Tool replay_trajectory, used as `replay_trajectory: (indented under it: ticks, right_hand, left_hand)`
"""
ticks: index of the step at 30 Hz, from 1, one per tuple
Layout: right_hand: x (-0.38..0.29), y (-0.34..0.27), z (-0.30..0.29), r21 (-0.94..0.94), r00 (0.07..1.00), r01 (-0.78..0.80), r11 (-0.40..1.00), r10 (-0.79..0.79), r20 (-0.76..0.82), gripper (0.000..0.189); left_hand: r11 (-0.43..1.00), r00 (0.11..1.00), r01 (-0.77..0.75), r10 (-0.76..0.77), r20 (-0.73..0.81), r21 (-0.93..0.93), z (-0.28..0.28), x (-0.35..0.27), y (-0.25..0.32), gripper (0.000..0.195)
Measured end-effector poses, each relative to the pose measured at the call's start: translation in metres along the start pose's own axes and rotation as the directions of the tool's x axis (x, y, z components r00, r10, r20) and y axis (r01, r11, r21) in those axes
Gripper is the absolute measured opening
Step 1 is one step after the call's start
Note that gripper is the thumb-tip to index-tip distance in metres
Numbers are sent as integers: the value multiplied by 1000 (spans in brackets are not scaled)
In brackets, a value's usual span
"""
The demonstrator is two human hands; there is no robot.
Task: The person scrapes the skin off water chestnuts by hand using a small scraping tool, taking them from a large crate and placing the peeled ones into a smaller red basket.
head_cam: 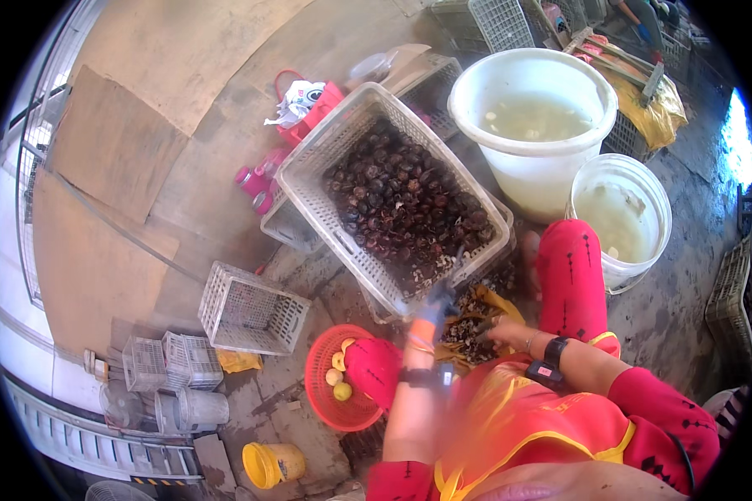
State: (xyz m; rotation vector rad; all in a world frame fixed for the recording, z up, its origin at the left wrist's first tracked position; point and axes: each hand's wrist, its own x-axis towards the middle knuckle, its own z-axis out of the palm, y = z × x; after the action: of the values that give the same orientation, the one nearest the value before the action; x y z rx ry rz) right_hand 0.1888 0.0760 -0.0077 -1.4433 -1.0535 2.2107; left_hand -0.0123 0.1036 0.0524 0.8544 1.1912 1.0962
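Note:
My left hand [440, 305], in a dark glove, is closed around a slim dark tool [459, 255], its kind unclear. It is over the near corner of a pale plastic crate [316, 210]. Dark reddish-brown round fruits or nuts [407, 194] are heaped in the crate, with pale crumbs at the near end. To the right of the left hand and lower, my right hand [504, 333] reaches down between my knees. Its fingertips are over pale and dark scraps [467, 335] on a yellow sack [501, 304]. Whether they pinch something is too small to tell.
A large white tub [514, 169] and a smaller white bucket [655, 225] hold cloudy water at the right. An orange basket [326, 407] with yellowish round pieces touches my left knee. A grey crate [222, 313] and yellow bucket [288, 462] stand left. Another person [640, 31] is far right.

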Motion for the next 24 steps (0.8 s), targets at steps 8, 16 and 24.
replay_trajectory:
  ticks: [8, 16, 24]
  right_hand:
    - [-17, -9, 4, 84, 997, -21, 996, 27, -66, 17]
    - [65, 53, 1, 214, 983, 177, 961, -185, 19, 13]
    - [56, 40, -12, 111, 995, 103, 989, -104, 7, 16]
  left_hand:
    - [936, 953, -261, 289, -90, 237, -1, 94, 205, 32]
    - [465, 905, -333, 402, 140, 820, -39, 266, 312, 46]
    - [844, 974, -152, 217, -68, 514, 17, 287, 310, 40]
